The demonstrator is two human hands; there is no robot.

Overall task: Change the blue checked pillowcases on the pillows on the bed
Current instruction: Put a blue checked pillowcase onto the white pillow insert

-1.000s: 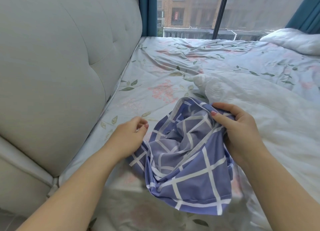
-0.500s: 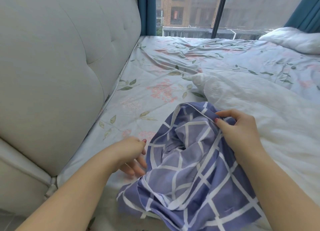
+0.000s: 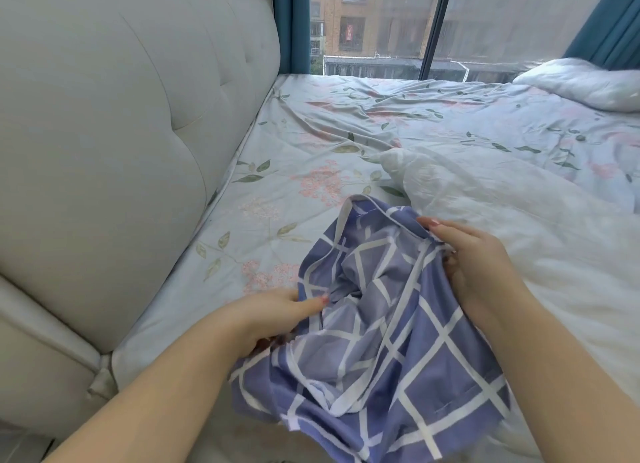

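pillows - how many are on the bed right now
2. One bare white pillow lies beside the right hand gripping the pillowcase; the other pillow sits far right by the curtain. More could be out of view.

A pale grey tufted headboard is seen along the left, met at its foot by a wrinkled sheet printed with pink blossoms and green leaves. Beyond the sheet, a large window is divided by a dark frame bar and flanked by teal curtains. A brick building is seen through the glass.
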